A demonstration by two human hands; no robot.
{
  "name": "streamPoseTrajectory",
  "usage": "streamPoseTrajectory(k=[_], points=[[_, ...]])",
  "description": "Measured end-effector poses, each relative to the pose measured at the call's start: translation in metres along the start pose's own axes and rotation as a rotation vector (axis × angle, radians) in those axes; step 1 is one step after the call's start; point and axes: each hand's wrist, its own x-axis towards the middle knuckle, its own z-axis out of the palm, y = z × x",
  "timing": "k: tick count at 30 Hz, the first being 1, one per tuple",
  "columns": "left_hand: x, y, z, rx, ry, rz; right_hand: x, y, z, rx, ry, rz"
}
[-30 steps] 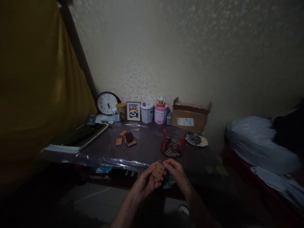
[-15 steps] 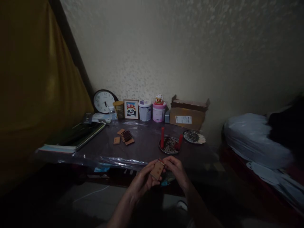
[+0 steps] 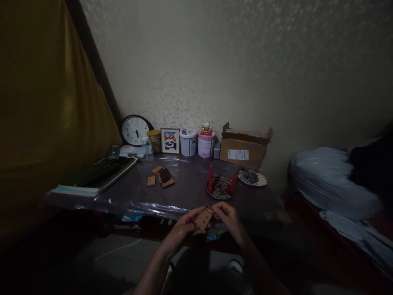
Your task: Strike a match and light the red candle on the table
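Both my hands meet in front of the table's near edge around a small tan matchbox [image 3: 204, 219]. My left hand [image 3: 181, 230] grips the box from below and the left. My right hand [image 3: 229, 220] pinches at its upper end, where the drawer shows red-tipped matches. Just beyond, a round metal dish [image 3: 219, 188] holds two red candles, one upright [image 3: 211, 177], one leaning [image 3: 232, 183]. More matchboxes [image 3: 161, 178] lie scattered further left on the table.
A dark table under clear plastic [image 3: 129, 200] carries books [image 3: 98, 176], a clock [image 3: 133, 130], a panda picture [image 3: 170, 140], two tins [image 3: 198, 143], a cardboard box [image 3: 244, 149] and a plate of sticks [image 3: 251, 177]. Yellow curtain [image 3: 46, 114] left; plastic-covered bundle [image 3: 334, 180] right.
The matchbox has tilted flatter and its drawer end with red tips now shows. My hands sit slightly lower and the view has shifted a little.
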Motion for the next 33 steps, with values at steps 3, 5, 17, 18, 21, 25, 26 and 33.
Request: streamPoseTrajectory(k=[3, 5, 17, 18, 21, 25, 26, 33], points=[[0.0, 0.002, -0.001, 0.037, 0.02, 0.029, -0.003, -0.002, -0.003, -0.123, -0.033, -0.132], [0.0, 0.003, -0.003, 0.077, 0.026, 0.039, -0.006, -0.005, -0.004, -0.245, -0.078, -0.274], [-0.005, 0.014, 0.0, 0.251, 0.076, 0.071, -0.009, -0.001, -0.007, -0.593, -0.165, -0.582], [-0.006, 0.014, 0.0, 0.25, 0.075, 0.065, -0.009, -0.001, -0.007, -0.602, -0.166, -0.59], [-0.005, 0.013, -0.001, 0.239, 0.06, 0.051, -0.009, 0.0, -0.007, -0.626, -0.176, -0.605], [-0.004, 0.01, -0.004, 0.261, 0.041, 0.065, -0.008, 0.001, -0.008, -0.652, -0.177, -0.62], [-0.004, 0.01, -0.005, 0.27, 0.037, 0.065, -0.008, 0.002, -0.008, -0.66, -0.177, -0.626], [-0.004, 0.009, -0.008, 0.307, 0.004, 0.141, -0.009, 0.001, -0.01, -0.645, -0.205, -0.639]])
